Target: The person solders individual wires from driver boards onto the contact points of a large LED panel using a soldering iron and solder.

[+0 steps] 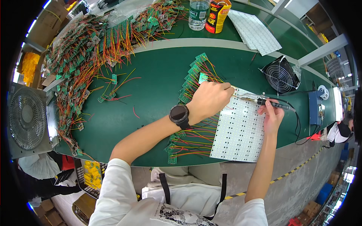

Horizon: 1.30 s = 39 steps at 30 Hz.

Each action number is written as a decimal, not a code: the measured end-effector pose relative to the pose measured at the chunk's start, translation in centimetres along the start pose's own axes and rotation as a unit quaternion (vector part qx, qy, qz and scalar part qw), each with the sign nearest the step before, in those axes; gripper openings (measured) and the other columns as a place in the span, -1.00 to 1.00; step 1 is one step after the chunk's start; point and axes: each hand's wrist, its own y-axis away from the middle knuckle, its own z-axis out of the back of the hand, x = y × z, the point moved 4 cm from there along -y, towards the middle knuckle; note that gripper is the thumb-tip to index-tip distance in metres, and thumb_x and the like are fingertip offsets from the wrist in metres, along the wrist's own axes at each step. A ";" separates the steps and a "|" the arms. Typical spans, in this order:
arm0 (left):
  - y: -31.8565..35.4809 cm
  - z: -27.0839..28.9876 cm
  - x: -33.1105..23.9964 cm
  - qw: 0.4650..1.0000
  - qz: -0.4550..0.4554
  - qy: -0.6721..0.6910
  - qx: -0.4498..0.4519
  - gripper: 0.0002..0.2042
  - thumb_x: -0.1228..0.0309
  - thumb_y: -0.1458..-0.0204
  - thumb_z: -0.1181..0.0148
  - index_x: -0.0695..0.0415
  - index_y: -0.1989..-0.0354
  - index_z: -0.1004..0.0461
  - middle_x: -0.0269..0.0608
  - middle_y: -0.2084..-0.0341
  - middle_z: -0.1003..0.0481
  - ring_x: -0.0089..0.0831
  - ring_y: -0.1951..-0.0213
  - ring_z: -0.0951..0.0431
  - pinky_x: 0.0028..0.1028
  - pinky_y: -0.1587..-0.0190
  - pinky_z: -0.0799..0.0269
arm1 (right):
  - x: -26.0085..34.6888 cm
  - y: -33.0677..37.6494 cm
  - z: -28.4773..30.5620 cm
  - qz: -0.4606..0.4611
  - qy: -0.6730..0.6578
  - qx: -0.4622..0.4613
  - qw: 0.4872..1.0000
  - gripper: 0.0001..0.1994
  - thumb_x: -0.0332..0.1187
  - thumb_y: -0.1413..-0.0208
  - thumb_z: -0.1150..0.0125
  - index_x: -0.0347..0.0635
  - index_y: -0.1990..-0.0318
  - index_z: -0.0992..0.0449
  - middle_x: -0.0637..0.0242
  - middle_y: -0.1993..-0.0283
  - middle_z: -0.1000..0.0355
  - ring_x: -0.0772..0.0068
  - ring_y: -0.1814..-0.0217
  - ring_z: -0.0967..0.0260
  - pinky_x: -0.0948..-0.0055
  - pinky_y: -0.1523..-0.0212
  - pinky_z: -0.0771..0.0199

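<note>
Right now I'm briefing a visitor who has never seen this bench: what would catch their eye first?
The big tangle of small green circuit boards with red and yellow wires heaped at the green table's far left. Then the hands at centre: the right hand holds a soldering iron over a white perforated panel, the left hand beside it.

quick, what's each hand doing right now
left hand: closed, pressing down at the top edge of the white perforated board; what it pinches cannot be told.
right hand: closed on the soldering iron.

bare green mat (151,90) at frame centre lies open; wired boards heap (86,49) crowds upper left, small fan (281,75) blocks upper right.
</note>
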 end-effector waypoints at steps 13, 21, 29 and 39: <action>0.1 0.1 0.0 1.000 -0.004 0.002 -0.008 -0.90 0.40 -0.02 -0.16 0.16 0.43 -0.49 -0.24 0.48 -0.47 -0.20 0.52 -0.54 -0.26 0.47 -0.44 | 0.0 0.1 0.0 -0.004 0.024 0.004 1.000 -0.81 -0.41 -0.20 -0.21 -0.39 0.16 -0.50 0.21 0.47 -0.50 0.46 0.54 -0.41 0.53 0.49 -0.37; 0.0 0.0 0.0 1.000 -0.002 0.000 -0.003 -0.90 0.40 -0.02 -0.16 0.15 0.43 -0.49 -0.25 0.47 -0.48 -0.20 0.52 -0.54 -0.26 0.47 -0.44 | -0.1 0.0 0.4 -0.001 -0.017 -0.017 1.000 -0.83 -0.43 -0.20 -0.19 -0.38 0.16 -0.52 0.22 0.48 -0.50 0.45 0.57 -0.41 0.53 0.51 -0.38; -0.1 0.5 0.1 1.000 0.002 0.011 -0.007 -0.88 0.37 -0.06 -0.15 0.15 0.40 -0.51 -0.25 0.46 -0.50 -0.19 0.50 -0.55 -0.25 0.44 -0.47 | -0.1 -0.2 0.4 -0.002 -0.025 -0.034 0.999 -0.83 -0.45 -0.18 -0.22 -0.39 0.16 -0.51 0.19 0.51 -0.50 0.45 0.60 -0.41 0.53 0.56 -0.35; 0.2 2.1 0.6 0.975 -0.113 0.141 0.133 -0.75 0.23 0.01 -0.33 0.15 0.34 -0.52 -0.24 0.22 -0.44 -0.19 0.30 -0.57 -0.24 0.26 -0.48 | -0.1 -0.1 0.5 -0.003 -0.028 -0.040 0.999 -0.84 -0.44 -0.18 -0.22 -0.37 0.17 -0.52 0.20 0.52 -0.50 0.44 0.62 -0.39 0.52 0.58 -0.32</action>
